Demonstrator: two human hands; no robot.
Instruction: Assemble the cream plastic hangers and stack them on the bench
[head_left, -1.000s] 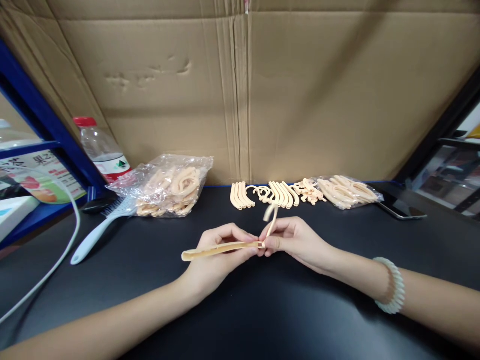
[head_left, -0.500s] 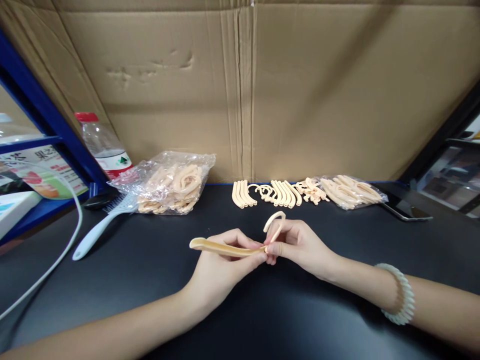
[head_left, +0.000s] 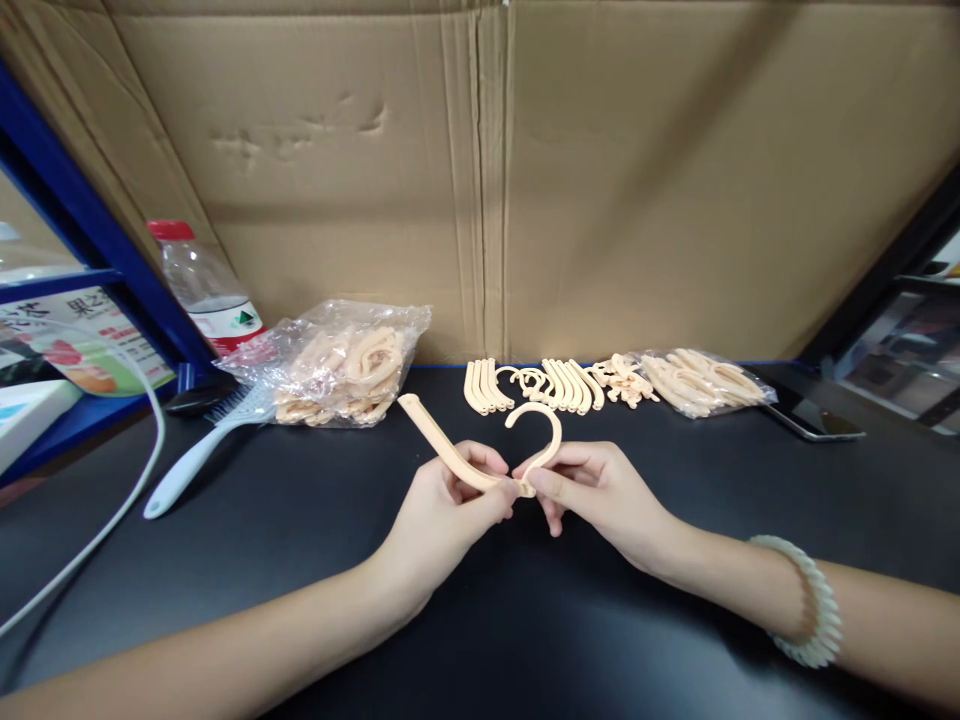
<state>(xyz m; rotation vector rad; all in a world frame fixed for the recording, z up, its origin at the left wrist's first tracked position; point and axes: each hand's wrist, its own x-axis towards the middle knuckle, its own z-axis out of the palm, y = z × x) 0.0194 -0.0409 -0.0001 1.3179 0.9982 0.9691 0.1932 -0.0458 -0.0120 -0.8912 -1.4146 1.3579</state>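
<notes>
My left hand (head_left: 442,515) is closed around a cream plastic hanger arm (head_left: 442,445), which slants up and away to the left. Between the thumb and fingers of my right hand (head_left: 600,495) is a matching hanger hook (head_left: 555,430), its curve upright and opening to the left. The lower end of the hook meets the inner end of the arm between my fingertips; whether they are locked together I cannot tell. Beyond my hands lie rows of loose hanger arms (head_left: 571,386), several hooks (head_left: 529,383) and a small heap of connector pieces (head_left: 624,378).
Bagged hanger parts (head_left: 352,370) stand at the back left, by a light blue hairbrush (head_left: 195,460) and a bottle (head_left: 210,290). Another bag (head_left: 697,382) and a dark phone (head_left: 814,405) lie at the back right. A white cable (head_left: 112,530) crosses the left side. Cardboard (head_left: 675,180) walls the back.
The hanger arm has turned so its free end points higher and its broad side shows. The hook has rolled to face me and dropped slightly left. Both hands keep their hold.
</notes>
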